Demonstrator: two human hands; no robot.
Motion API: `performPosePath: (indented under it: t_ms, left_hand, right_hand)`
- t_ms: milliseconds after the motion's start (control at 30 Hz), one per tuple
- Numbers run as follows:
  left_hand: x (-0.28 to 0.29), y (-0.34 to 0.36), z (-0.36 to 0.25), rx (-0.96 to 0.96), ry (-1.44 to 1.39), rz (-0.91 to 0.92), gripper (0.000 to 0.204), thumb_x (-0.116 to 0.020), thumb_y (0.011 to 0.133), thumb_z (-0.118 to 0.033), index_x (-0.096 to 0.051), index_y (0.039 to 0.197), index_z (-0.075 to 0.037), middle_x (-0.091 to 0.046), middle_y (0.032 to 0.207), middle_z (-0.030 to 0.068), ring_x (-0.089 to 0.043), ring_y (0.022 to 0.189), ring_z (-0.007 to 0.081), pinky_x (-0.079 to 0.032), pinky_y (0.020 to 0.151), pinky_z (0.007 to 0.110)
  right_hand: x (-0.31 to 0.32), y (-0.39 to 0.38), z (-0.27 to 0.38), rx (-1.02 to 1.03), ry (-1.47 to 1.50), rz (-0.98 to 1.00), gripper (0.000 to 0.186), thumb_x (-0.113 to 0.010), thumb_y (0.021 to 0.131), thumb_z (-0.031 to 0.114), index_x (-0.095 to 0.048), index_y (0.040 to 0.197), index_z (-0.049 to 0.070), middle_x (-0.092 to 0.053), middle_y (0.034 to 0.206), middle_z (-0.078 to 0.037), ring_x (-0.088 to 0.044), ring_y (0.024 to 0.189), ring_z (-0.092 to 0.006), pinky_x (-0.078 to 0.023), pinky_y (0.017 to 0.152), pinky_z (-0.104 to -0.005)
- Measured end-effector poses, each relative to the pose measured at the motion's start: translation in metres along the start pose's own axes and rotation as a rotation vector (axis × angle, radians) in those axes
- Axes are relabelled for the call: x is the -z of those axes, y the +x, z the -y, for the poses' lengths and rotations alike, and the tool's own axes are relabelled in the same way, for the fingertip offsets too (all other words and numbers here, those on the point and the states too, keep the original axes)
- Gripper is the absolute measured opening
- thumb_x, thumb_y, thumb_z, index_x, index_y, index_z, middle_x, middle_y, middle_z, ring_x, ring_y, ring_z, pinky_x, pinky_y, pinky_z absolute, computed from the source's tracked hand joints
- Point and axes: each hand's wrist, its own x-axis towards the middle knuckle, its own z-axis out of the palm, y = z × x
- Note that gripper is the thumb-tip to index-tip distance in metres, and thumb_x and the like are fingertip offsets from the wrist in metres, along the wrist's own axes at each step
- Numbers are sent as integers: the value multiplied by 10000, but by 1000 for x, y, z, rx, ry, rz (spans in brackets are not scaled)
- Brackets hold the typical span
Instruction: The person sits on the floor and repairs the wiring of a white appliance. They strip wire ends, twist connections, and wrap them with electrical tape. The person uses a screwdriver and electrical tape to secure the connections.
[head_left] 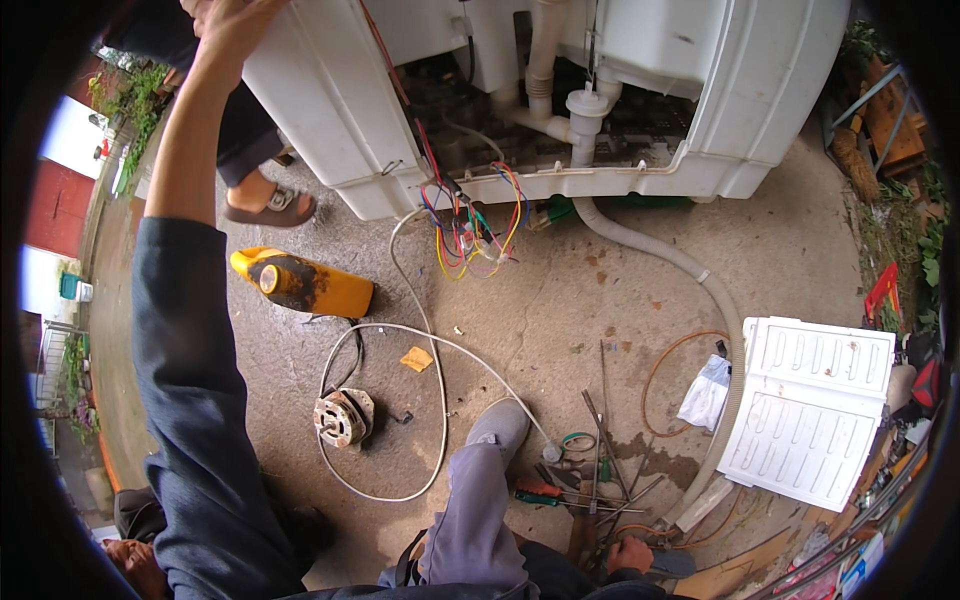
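My left arm reaches up to the far left, where my left hand (228,18) grips the upper edge of a white washing machine casing (330,110); the picture's edge cuts off some fingers. Through its open side show a drain assembly (587,108) and pipes. A bundle of coloured wires (470,225) hangs from the lower left corner. Close to my body, low on the right, my right hand (630,555) is closed beside scattered tools; what it holds, if anything, cannot be made out. Screwdrivers (540,493) and thin metal rods (603,430) lie near it.
A round motor (342,418) lies inside a looped grey cable (443,440) by my foot. Behind it lies a yellow jerrycan (320,288). Another person's sandalled foot (268,205) stands left of the machine. A grey hose (715,285) curves toward a white slotted panel (800,420).
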Motion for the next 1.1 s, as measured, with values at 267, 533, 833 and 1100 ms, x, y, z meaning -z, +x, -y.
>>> performPosePath:
  t_ms: [267,533,833,1100]
  left_hand:
    - [-4,-3,-3,20,-8,27,1418,-939,696,-468,99,1644,-282,180,1648,331,59,1562,444,-156,1258,504]
    - [-2,-9,1,-47,-31,-19,1409,-933,706,-469,103,1643,-286,180,1653,322,79,1560,446,-143,1258,524]
    - [-2,-20,-9,-15,-29,-5,1395,-920,731,-450,126,1638,-281,206,1646,321,116,1553,450,-119,1259,551]
    - [0,-13,-2,-19,29,23,1392,-909,737,-472,138,1634,-282,190,1646,328,108,1553,451,-103,1263,556]
  right_hand:
    - [1,-1,-4,9,17,-56,217,-686,798,289,-621,728,93,-622,750,-132,-619,763,-363,-468,724,-509]
    - [6,0,2,28,15,-27,214,-681,804,286,-641,751,83,-630,765,-133,-625,776,-358,-476,735,-505]
    - [2,-1,-4,7,24,-38,216,-671,826,309,-645,774,101,-628,796,-130,-614,768,-363,-475,732,-524]
    - [6,-1,-4,41,29,-70,214,-668,814,298,-636,761,92,-629,785,-132,-618,769,-367,-474,725,-519]
